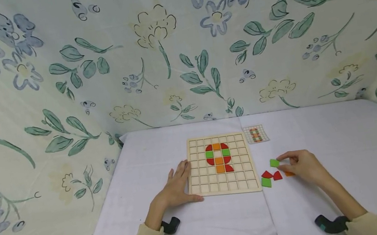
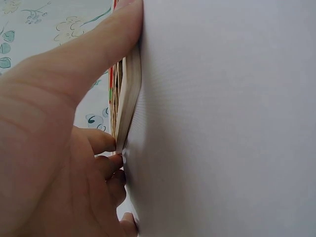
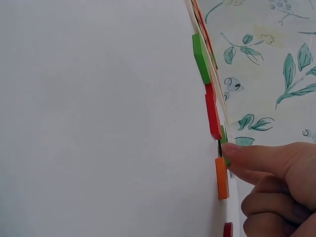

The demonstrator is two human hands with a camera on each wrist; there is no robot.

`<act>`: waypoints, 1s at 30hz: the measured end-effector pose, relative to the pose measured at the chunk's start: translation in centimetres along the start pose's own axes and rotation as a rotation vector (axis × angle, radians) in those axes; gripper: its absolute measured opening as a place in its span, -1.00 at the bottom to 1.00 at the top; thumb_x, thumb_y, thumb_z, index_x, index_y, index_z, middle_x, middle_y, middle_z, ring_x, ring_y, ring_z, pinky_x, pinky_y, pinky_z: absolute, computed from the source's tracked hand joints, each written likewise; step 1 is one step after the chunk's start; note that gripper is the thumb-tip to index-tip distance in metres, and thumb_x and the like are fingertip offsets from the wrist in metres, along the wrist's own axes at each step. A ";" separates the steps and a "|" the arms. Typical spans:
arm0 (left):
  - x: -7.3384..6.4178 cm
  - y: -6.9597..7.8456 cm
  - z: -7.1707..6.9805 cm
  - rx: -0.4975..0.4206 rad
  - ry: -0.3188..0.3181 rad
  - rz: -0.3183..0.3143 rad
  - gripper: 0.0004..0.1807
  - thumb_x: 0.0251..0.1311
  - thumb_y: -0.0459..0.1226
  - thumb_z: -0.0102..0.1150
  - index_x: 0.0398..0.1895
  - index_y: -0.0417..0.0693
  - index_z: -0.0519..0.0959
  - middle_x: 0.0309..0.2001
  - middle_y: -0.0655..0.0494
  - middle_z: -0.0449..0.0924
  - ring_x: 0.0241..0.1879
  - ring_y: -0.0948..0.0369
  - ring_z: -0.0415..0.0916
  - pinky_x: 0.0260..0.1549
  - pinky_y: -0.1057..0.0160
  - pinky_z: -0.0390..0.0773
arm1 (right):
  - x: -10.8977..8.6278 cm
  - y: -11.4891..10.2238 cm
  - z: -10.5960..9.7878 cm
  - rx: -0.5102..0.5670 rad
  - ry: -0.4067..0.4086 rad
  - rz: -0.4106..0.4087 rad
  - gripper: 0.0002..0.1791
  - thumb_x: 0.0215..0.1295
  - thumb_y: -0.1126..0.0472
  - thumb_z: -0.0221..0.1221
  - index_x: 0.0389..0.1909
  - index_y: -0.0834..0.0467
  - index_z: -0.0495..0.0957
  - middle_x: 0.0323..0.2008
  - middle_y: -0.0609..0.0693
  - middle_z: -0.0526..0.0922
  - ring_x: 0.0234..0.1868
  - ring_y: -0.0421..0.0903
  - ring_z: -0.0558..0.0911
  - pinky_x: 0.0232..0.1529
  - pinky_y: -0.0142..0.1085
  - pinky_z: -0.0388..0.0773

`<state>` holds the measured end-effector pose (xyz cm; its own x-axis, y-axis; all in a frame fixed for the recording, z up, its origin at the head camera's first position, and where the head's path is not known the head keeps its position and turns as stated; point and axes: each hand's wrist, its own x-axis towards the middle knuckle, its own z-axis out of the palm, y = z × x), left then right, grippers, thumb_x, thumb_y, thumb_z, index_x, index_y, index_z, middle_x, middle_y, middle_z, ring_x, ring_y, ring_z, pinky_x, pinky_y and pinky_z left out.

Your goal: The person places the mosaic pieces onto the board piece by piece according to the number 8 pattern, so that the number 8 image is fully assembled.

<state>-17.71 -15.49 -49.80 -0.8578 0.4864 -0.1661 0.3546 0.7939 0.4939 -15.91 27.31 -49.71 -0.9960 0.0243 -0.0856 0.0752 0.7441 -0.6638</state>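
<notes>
A wooden grid board (image 1: 202, 181) lies on the table, with red, orange and green tiles forming a pattern in its upper middle. My left hand (image 1: 174, 187) rests at the board's left side, fingers spread along that edge and thumb against the front corner; in the left wrist view the thumb (image 2: 98, 49) touches the board's side. To the right of the board, my right hand (image 1: 304, 165) pinches a green square tile (image 1: 274, 163) between thumb and index finger. Beside it lie red quarter-round tiles (image 1: 277, 176), another green tile (image 1: 266, 182) and an orange tile (image 1: 289, 173), partly hidden by the hand.
A small pattern card (image 1: 256, 134) lies by the board's upper right corner, showing a coloured figure on a grid. White cloth (image 1: 358, 142) covers the table. Behind and at the left hangs a floral curtain (image 1: 170, 88).
</notes>
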 end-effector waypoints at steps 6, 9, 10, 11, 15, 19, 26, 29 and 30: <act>0.0 0.0 0.0 -0.006 0.000 0.000 0.40 0.01 0.27 0.50 0.69 -0.19 -0.14 0.71 -0.14 -0.28 0.70 -0.06 -0.30 0.63 -0.26 -0.27 | 0.2 -0.8 0.1 0.005 -0.004 -0.006 -0.64 0.25 0.22 0.42 0.02 0.30 0.71 -0.66 -0.09 0.25 -0.59 -0.15 0.28 -0.63 -0.39 0.17; -0.1 0.1 -0.1 -0.010 0.001 0.001 0.40 0.01 0.26 0.50 0.68 -0.19 -0.13 0.71 -0.14 -0.27 0.70 -0.06 -0.29 0.63 -0.27 -0.27 | 0.3 -1.3 0.3 0.025 -0.009 -0.013 -0.64 0.27 0.22 0.41 0.04 0.29 0.71 -0.66 -0.09 0.25 -0.61 -0.17 0.28 -0.64 -0.39 0.18; -0.1 0.1 -0.1 -0.011 0.001 0.002 0.40 0.01 0.26 0.50 0.68 -0.20 -0.13 0.71 -0.15 -0.27 0.70 -0.06 -0.29 0.63 -0.27 -0.27 | 0.3 -1.5 0.3 0.032 -0.012 -0.016 -0.64 0.26 0.23 0.41 0.04 0.29 0.71 -0.67 -0.09 0.25 -0.62 -0.17 0.28 -0.65 -0.39 0.17; -0.1 0.1 -0.1 -0.011 0.001 0.003 0.40 0.01 0.26 0.50 0.68 -0.20 -0.13 0.71 -0.15 -0.27 0.70 -0.06 -0.29 0.63 -0.27 -0.26 | 0.3 -1.8 0.4 0.038 -0.017 -0.021 -0.64 0.26 0.23 0.41 0.05 0.28 0.71 -0.67 -0.10 0.25 -0.63 -0.17 0.28 -0.65 -0.39 0.17; -0.1 0.1 -0.1 -0.011 0.004 0.007 0.40 0.01 0.25 0.51 0.68 -0.20 -0.13 0.71 -0.15 -0.27 0.70 -0.07 -0.28 0.63 -0.28 -0.26 | 0.4 -3.1 0.9 0.047 -0.038 -0.066 -0.65 0.23 0.25 0.43 0.02 0.27 0.72 -0.67 -0.12 0.22 -0.65 -0.21 0.25 -0.65 -0.42 0.14; -0.1 0.1 -0.1 -0.008 0.005 0.005 0.40 0.01 0.25 0.51 0.68 -0.20 -0.13 0.71 -0.15 -0.27 0.70 -0.06 -0.29 0.63 -0.28 -0.26 | 0.4 -4.3 1.9 0.041 -0.062 -0.136 -0.67 0.22 0.23 0.44 -0.01 0.24 0.74 -0.68 -0.14 0.19 -0.67 -0.25 0.19 -0.65 -0.44 0.11; 0.0 0.0 0.0 -0.009 0.003 0.008 0.40 0.01 0.25 0.50 0.68 -0.20 -0.14 0.71 -0.15 -0.27 0.70 -0.06 -0.30 0.63 -0.28 -0.26 | 0.4 -6.6 4.2 0.062 -0.138 -0.174 -0.69 0.21 0.19 0.47 -0.05 0.20 0.76 -0.67 -0.13 0.21 -0.62 -0.23 0.22 -0.62 -0.44 0.11; 0.0 -0.1 0.1 -0.010 0.004 0.011 0.40 0.02 0.26 0.50 0.68 -0.20 -0.14 0.71 -0.15 -0.27 0.70 -0.06 -0.29 0.63 -0.28 -0.26 | 0.3 -7.6 5.0 0.084 -0.168 -0.190 -0.71 0.18 0.18 0.49 -0.09 0.18 0.77 -0.66 -0.13 0.21 -0.61 -0.22 0.21 -0.61 -0.44 0.10; 0.0 -0.1 0.1 -0.013 0.005 0.011 0.40 0.02 0.26 0.50 0.68 -0.20 -0.14 0.71 -0.15 -0.27 0.70 -0.05 -0.29 0.63 -0.28 -0.26 | 0.3 -7.8 5.3 0.089 -0.176 -0.194 -0.72 0.18 0.18 0.49 -0.11 0.17 0.77 -0.66 -0.13 0.20 -0.61 -0.21 0.21 -0.60 -0.43 0.10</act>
<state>-17.72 -15.55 -49.90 -0.8555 0.4936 -0.1566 0.3596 0.7838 0.5064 -16.59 17.99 -48.48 -0.9692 -0.2351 -0.0726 -0.1050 0.6619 -0.7422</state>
